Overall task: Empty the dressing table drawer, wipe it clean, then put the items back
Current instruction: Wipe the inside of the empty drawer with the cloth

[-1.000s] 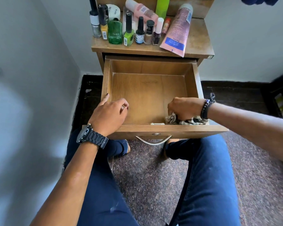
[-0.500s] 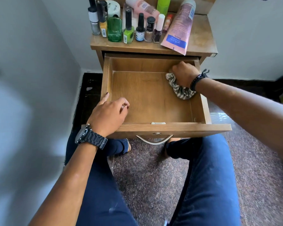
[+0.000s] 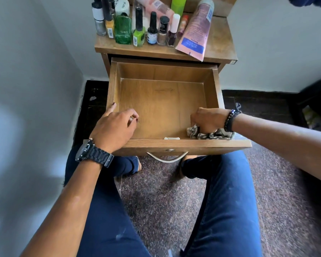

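Right hand (image 3: 208,120) bunches soft cloth (image 3: 209,134) at drawer's (image 3: 163,104) near right corner; limp, needs a full-fist grip. Left hand (image 3: 115,127) loosely curled, steadying near left corner.

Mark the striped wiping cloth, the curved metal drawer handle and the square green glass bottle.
striped wiping cloth (image 3: 214,135), head view, bunched folds beside the right hand
curved metal drawer handle (image 3: 167,160), head view, bottom of the bow
square green glass bottle (image 3: 123,31), head view, front face
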Motion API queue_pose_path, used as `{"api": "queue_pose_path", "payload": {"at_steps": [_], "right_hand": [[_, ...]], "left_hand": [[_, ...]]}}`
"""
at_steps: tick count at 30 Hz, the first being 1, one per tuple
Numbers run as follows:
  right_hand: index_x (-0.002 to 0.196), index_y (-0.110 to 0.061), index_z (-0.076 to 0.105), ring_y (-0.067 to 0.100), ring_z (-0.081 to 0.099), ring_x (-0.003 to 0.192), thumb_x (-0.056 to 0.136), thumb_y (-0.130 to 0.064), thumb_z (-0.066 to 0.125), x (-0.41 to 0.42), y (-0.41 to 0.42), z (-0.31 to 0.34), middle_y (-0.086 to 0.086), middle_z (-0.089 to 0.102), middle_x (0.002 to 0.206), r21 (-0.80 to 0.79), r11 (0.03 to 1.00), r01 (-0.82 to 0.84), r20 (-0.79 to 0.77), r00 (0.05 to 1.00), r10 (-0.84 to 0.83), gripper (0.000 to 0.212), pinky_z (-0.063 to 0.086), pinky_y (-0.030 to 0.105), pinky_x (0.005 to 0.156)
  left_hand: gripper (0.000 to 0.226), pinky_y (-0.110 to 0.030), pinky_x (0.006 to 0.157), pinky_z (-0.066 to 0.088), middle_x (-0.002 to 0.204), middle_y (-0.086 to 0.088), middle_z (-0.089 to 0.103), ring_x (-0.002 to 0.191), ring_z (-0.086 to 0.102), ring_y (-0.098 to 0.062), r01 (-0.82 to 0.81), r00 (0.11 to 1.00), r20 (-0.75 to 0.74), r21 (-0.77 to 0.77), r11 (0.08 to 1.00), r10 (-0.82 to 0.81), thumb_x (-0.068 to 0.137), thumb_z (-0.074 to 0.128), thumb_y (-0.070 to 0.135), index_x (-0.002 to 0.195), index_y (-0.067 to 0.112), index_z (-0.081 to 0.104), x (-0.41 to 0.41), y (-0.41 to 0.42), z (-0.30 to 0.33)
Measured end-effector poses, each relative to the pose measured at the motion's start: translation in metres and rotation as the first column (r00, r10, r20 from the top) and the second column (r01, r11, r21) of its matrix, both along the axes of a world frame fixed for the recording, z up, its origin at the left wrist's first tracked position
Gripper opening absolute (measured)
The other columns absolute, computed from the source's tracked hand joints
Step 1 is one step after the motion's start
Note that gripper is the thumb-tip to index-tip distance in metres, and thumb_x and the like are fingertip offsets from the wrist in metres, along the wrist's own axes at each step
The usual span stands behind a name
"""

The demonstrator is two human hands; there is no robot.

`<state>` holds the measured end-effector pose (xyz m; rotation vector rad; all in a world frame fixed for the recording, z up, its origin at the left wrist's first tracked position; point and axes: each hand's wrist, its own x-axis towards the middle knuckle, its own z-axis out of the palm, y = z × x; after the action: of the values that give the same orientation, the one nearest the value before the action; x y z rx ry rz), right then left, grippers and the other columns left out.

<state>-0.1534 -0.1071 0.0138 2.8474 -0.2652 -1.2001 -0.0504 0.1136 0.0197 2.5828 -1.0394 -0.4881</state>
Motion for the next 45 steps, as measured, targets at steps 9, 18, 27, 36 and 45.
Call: {"api": "queue_pose_path", "payload": {"at_steps": [9,18,27,36,45], "right_hand": [[0.117,0.001,0.056,0.039,0.060,0.104,0.094,-0.002,0.038,0.043,-0.045,-0.013,0.021,0.059,0.114,-0.240,0.947,0.212,0.458,0.885,-0.082,0.029,0.050,0.042,0.081],[0.117,0.002,0.057,0.041,0.049,0.113,0.092,-0.009,0.047,0.065,-0.047,-0.028,0.023,0.056,0.118,-0.339,0.918,0.208,0.423,0.905,-0.049,0.030,0.044,0.044,0.092],[0.117,-0.004,0.059,0.031,0.057,0.108,0.084,-0.024,0.063,0.066,-0.036,-0.002,0.014,0.059,0.116,-0.307,0.933,0.187,0.177,0.975,-0.137,0.040,0.051,0.038,0.085],[0.117,-0.003,0.056,0.023,0.052,0.093,0.092,-0.019,0.041,0.031,-0.008,0.015,0.010,0.058,0.114,-0.161,0.987,0.018,-0.269,0.961,-0.061,0.033,0.045,0.026,0.068],[0.132,-0.001,0.045,0.026,0.042,0.129,0.097,-0.021,0.031,0.023,-0.003,0.005,0.014,0.044,0.142,-0.072,0.994,0.086,-0.375,0.921,-0.107,0.042,0.035,0.032,0.101]], "left_hand": [[0.024,-0.031,0.115,0.014,0.108,0.001,0.070,0.127,0.045,-0.024,-0.004,1.000,-0.013,-0.008,1.000,0.004,0.098,0.039,0.025,0.114,0.021,0.056,0.001,0.000,0.001],[0.022,-0.032,0.114,0.019,0.095,0.000,0.071,0.132,0.040,-0.022,-0.032,0.999,-0.025,-0.035,0.999,0.031,0.097,0.040,0.024,0.111,0.022,0.058,0.001,0.002,0.000],[0.024,-0.033,0.113,0.021,0.111,-0.003,0.068,0.126,0.046,-0.025,-0.033,0.999,-0.025,-0.037,0.999,0.032,0.097,0.040,0.022,0.114,0.020,0.057,0.000,0.004,0.004],[0.023,-0.042,0.096,0.041,0.116,-0.006,0.065,0.142,0.022,-0.022,-0.059,0.998,-0.034,-0.002,0.998,0.059,0.096,0.040,0.026,0.112,0.026,0.057,0.005,0.005,-0.011],[0.024,-0.043,0.094,0.046,0.099,0.006,0.070,0.125,0.047,-0.028,-0.092,0.995,-0.053,-0.173,0.981,0.084,0.096,0.038,0.019,0.111,0.022,0.057,0.013,0.008,-0.023]]}}
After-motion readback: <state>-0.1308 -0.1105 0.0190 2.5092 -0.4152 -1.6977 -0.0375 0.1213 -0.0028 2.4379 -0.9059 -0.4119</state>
